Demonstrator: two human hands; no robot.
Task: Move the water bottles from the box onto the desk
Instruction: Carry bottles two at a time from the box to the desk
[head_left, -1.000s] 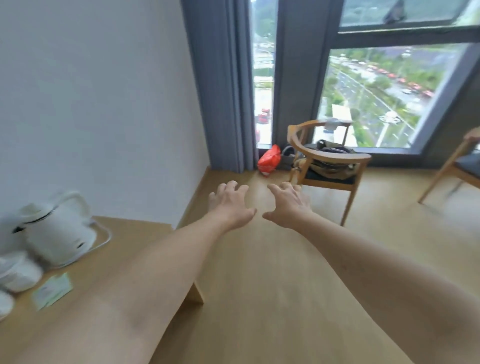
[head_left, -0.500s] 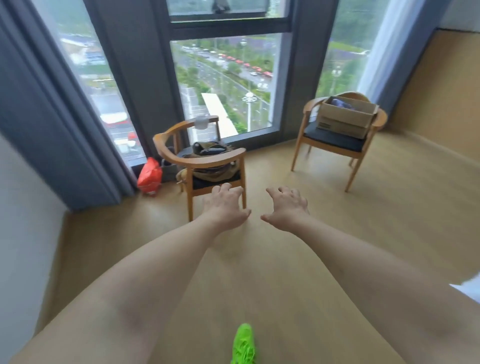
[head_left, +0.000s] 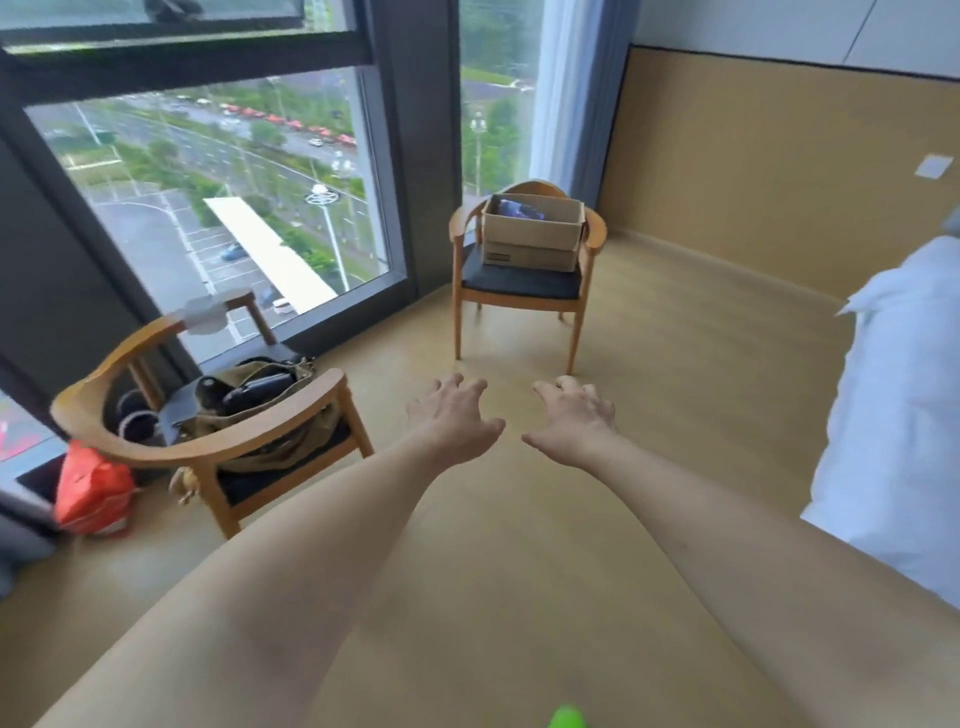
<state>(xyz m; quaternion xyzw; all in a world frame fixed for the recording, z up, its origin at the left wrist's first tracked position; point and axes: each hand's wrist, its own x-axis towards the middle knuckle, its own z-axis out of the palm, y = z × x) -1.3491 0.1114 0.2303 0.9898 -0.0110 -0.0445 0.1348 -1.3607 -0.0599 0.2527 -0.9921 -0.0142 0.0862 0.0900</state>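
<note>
Both hands, left hand (head_left: 457, 415) and right hand (head_left: 571, 421), were empty with fingers spread. The box (head_left: 532, 234) sat on the far chair (head_left: 519, 283), straight ahead, well apart, about equally near either hand; dark contents, possibly bottles.

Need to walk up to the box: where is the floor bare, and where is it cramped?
Bare floor runs between the bed and the near chair to the box. Cramped left: bag-laden chair, orange bag.

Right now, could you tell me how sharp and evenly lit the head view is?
Head view: daylight from the window lights the room; wide-angle bending curves the frame edges; the box is soft, its contents unreadable; the bedding at right is smeared.
</note>
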